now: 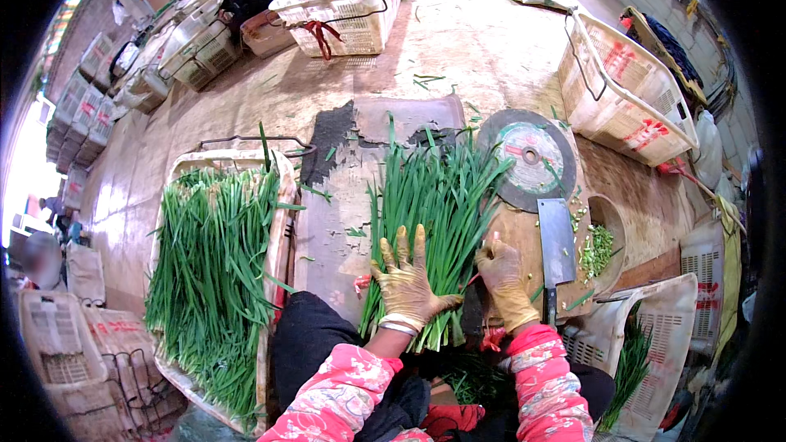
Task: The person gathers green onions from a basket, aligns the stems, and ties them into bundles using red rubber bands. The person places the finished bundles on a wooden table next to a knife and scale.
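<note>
A loose bunch of garlic chives (436,196) lies on the worn board (334,215) in front of me, leaves pointing away. My left hand (408,285), in a yellowed glove, rests spread flat on the lower part of the bunch. Just right of the stems, my right hand (500,273) pinches a thin red tie (473,280) between its curled fingers. A cleaver (556,242) with a dark handle lies on the wooden board beside that hand. Beyond it is a round abrasive cutting disc (529,156). Red plastic bits lie near both wrists.
A crate full of chives (288,196) stands at the left. Chopped white-green stem ends (595,252) lie in a round hole at the right. A crate with chives (663,350) is at the lower right; white crates (344,37) (626,86) stand farther off. A person (42,258) is at the far left.
</note>
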Demonstrator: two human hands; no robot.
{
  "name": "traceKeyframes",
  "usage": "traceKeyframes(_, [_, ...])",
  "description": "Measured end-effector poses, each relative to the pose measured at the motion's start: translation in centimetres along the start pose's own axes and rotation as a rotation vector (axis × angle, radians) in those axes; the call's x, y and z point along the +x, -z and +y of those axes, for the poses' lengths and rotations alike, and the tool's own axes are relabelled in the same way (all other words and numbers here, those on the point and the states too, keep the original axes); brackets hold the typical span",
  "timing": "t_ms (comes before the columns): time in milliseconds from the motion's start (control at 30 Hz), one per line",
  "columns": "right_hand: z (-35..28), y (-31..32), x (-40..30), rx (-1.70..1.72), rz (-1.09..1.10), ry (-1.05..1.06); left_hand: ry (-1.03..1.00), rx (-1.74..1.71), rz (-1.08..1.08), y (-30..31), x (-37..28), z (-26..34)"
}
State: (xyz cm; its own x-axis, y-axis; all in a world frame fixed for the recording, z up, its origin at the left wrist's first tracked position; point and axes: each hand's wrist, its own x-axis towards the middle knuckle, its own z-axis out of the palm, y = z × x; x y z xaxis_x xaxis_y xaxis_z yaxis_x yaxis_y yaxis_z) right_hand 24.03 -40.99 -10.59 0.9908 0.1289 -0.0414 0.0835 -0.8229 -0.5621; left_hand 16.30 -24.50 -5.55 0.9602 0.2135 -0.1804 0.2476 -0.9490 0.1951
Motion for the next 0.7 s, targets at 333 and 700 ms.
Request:
traceKeyframes(333, [-2.1,9.8,-1.1,-0.398,0.635,0.094,0.037,0.009,-0.062,0.4,0.2,0.0])
traceKeyframes(700, [-8.6,-1.4,8.2,0.082,-0.438,0.011,0.022,-0.043,-0.075,0.6,0.4,0.2])
